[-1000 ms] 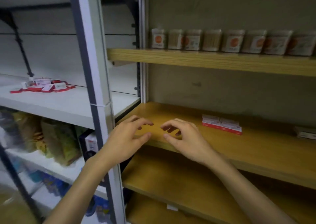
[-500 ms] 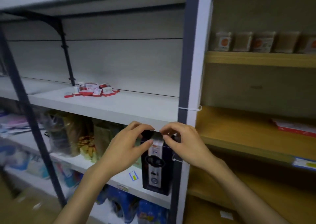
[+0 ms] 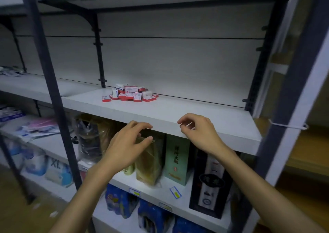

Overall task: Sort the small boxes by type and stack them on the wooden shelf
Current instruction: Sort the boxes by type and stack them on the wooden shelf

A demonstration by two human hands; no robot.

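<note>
The left hand (image 3: 124, 147) hovers with fingers (image 3: 142, 126) loosely curled, holding nothing. The boxes (image 3: 130, 94) lie heaped on the white shelf (image 3: 204, 115), beyond both sets of fingers. The right hand (image 3: 201, 133) is likewise loosely curled and empty.

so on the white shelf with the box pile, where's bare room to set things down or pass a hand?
Bare: the white shelf from the pile of small boxes rightward to the dark upright, and the front strip between the pile and both hands, left hand, right hand. Crowded: the pile near the back wall, and the packed shelf below.
</note>
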